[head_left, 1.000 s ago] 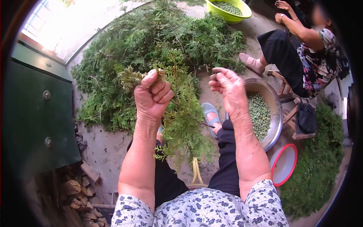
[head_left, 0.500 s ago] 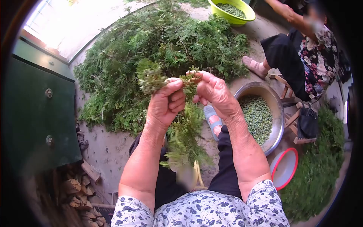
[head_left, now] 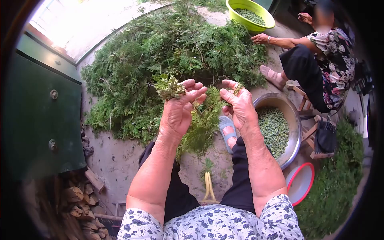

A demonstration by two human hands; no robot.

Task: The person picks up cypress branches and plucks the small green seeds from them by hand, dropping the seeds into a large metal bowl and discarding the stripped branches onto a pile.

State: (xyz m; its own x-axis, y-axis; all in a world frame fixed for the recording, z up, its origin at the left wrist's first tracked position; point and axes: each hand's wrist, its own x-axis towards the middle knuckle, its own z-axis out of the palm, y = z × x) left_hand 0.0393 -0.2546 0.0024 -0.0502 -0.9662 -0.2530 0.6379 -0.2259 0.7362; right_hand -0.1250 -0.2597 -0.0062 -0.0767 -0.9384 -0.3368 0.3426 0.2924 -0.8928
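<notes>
My left hand [head_left: 182, 108] has a small bunch of green berries with leafy tips [head_left: 170, 87] pinned at its thumb side, its other fingers loosely curled. To its right, my right hand [head_left: 240, 105] pinches a green conifer sprig [head_left: 208, 108] between thumb and fingers. The sprig's feathery foliage hangs down between the two hands. Below and right of my right hand stands a metal basin [head_left: 297, 134] holding green berries [head_left: 273, 130].
A large heap of cut branches [head_left: 160, 52] lies ahead. Beyond it is a yellow-green basin [head_left: 262, 27] of berries. A co-worker [head_left: 332, 60] sits at the right. A red-rimmed bowl [head_left: 300, 184], a green cabinet [head_left: 44, 116] and firewood [head_left: 82, 200] lie nearer.
My hands have moved apart, and the hanging sprig has shifted up and right. The co-worker's arm has come down to the heap's right edge beside the yellow-green basin.
</notes>
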